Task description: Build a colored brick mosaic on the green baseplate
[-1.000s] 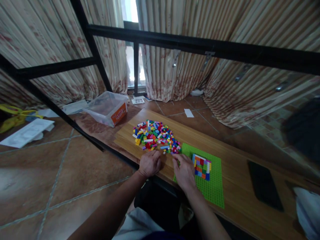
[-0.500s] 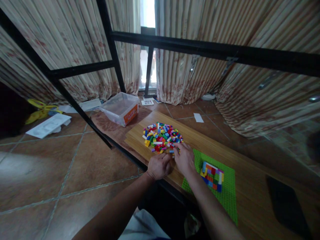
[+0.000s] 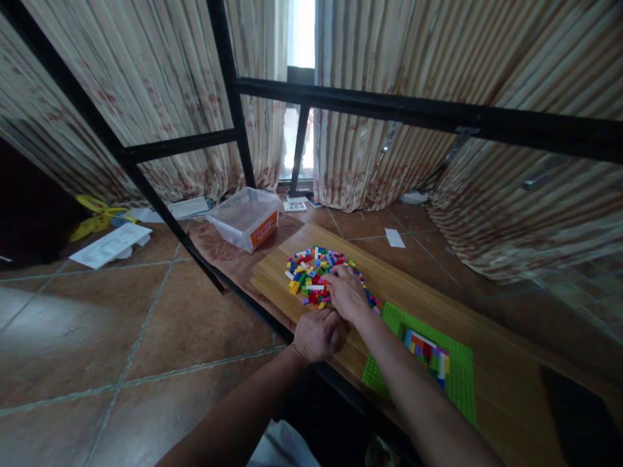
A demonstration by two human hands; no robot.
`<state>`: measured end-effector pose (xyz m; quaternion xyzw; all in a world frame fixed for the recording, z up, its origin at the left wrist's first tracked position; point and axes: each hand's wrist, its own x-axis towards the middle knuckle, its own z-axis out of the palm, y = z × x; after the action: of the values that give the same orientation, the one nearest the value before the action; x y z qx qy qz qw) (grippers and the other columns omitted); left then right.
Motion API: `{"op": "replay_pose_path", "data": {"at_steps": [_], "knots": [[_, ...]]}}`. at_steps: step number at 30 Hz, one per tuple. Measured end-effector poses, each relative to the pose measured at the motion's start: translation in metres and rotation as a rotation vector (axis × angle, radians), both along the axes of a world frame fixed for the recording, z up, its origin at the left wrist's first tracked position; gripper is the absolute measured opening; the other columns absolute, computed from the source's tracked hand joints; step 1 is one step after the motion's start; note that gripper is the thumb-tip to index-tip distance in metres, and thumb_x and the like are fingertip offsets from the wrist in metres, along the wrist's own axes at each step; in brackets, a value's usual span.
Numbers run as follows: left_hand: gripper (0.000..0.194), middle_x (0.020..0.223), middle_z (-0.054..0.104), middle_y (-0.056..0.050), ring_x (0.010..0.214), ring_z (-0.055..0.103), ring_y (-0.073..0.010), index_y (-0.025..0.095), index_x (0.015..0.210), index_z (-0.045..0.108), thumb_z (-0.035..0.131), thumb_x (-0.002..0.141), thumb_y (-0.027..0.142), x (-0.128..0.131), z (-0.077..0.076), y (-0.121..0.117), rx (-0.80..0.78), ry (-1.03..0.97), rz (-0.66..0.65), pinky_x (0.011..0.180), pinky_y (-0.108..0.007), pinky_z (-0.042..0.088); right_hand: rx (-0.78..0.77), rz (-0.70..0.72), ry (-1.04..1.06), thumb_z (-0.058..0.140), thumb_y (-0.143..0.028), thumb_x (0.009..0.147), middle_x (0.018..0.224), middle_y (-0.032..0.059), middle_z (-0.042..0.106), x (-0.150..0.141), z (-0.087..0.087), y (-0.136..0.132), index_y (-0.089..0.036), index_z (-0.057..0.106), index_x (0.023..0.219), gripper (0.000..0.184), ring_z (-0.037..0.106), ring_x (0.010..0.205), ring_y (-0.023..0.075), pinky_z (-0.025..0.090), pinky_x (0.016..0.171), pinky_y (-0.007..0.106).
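A heap of small coloured toy bricks (image 3: 304, 269) lies on the wooden board. My right hand (image 3: 348, 293) reaches over the heap's near right part, fingers spread and bent down among the bricks, covering some of them. At the board's near edge, just in front of the heap, my left hand (image 3: 316, 334) rests with its fingers curled closed; whatever is inside them is hidden. Under my right forearm lies a green studded baseplate (image 3: 460, 383), partly covered by it. A flat patch of multicoloured joined bricks (image 3: 427, 350) sits on that plate.
A clear plastic tub (image 3: 233, 220) with an orange label stands beyond the board (image 3: 409, 275) on a brown mat. Black metal bars (image 3: 389, 104) cross in front of the curtains. A dark flat object (image 3: 579, 415) lies at right. White molded packaging (image 3: 111, 245) is on the floor.
My right hand has moved further over the brick heap, away from me. My left hand stays curled near the board's edge. The whole view has shifted slightly.
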<state>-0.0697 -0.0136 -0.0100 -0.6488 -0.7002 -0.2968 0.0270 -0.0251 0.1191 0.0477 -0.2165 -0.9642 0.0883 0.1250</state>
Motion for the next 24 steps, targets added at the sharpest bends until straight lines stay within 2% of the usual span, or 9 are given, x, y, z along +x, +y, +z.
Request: {"op": "replay_pose_path", "data": {"at_steps": [6,10,15,19,24], "knots": [[0.008,0.075,0.057,-0.004,0.067,0.052,-0.0169,0.02,0.08,0.05,0.042,0.079,0.019,-0.001,0.002,0.0,0.01,-0.001,-0.014,0.064,-0.028,0.046,0.017,-0.029,-0.038,0.051,-0.015,0.084,0.116,0.0089,0.056,-0.003,-0.002,-0.002,-0.024,0.069,0.1,0.026,0.047,0.106,0.0256,0.039,0.09,0.038],[0.009,0.075,0.057,-0.004,0.067,0.053,-0.0168,0.02,0.08,0.05,0.042,0.078,0.018,-0.001,0.001,0.0,0.02,-0.004,-0.013,0.063,-0.028,0.046,0.014,-0.048,-0.02,0.054,-0.016,0.083,0.11,0.0105,0.058,-0.004,-0.005,-0.002,-0.02,0.069,0.093,0.018,0.049,0.104,0.0264,0.041,0.089,0.039],[0.01,0.073,0.056,-0.003,0.067,0.053,-0.0162,0.02,0.081,0.051,0.041,0.08,0.018,-0.002,0.0,0.0,0.03,0.005,-0.015,0.062,-0.026,0.044,-0.071,-0.098,0.159,0.053,-0.019,0.087,0.103,0.0106,0.06,0.009,0.0,-0.013,-0.019,0.065,0.093,0.014,0.052,0.101,0.0247,0.043,0.091,0.039],[0.013,0.07,0.055,-0.003,0.064,0.052,-0.0151,0.02,0.077,0.05,0.039,0.084,0.019,-0.004,0.001,0.002,0.034,0.024,-0.012,0.059,-0.025,0.042,-0.345,-0.205,0.436,0.045,-0.026,0.092,0.095,0.0066,0.065,0.036,0.007,-0.038,-0.02,0.062,0.097,0.019,0.059,0.092,0.0207,0.047,0.085,0.036],[0.015,0.071,0.056,-0.003,0.066,0.053,-0.0152,0.02,0.075,0.05,0.039,0.085,0.02,-0.005,0.003,0.001,0.016,0.052,-0.005,0.059,-0.025,0.04,-0.899,-0.378,0.734,0.048,-0.04,0.09,0.092,0.0036,0.068,0.087,-0.001,-0.073,-0.023,0.063,0.106,0.028,0.066,0.074,0.0159,0.055,0.068,0.03]]}}
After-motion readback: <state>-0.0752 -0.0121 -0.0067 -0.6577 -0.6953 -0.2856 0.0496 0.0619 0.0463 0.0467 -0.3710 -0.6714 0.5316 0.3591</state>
